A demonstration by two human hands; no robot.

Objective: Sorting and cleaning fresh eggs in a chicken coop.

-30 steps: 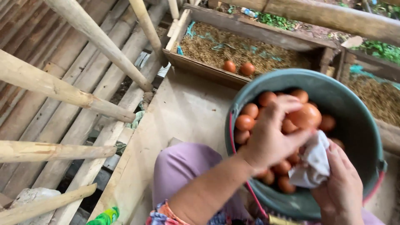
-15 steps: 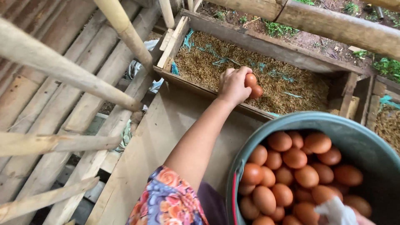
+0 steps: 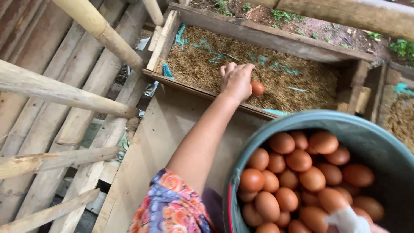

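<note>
My left hand (image 3: 236, 80) reaches out into a wooden nest box (image 3: 267, 38) lined with dry husk. Its fingers curl over a brown egg (image 3: 258, 88) that shows at the thumb side, just above the box's near board. A grey-green bucket (image 3: 366, 133) filled with several brown eggs (image 3: 297, 172) sits close below me on the right. Only a sliver of my right hand (image 3: 381, 228) shows at the bottom edge, with a white cloth (image 3: 346, 220) bunched in it over the eggs.
Bamboo poles (image 3: 99, 28) and wooden slats run across the left side, with gaps between them. A flat plank (image 3: 159, 142) lies under my left arm. A second husk-lined box (image 3: 399, 116) adjoins on the right. A thick log (image 3: 345, 13) crosses the top.
My left hand left the bucket's eggs, stretched forward into the nest box and closed on an egg there. The view tilted, bringing the bucket closer.
</note>
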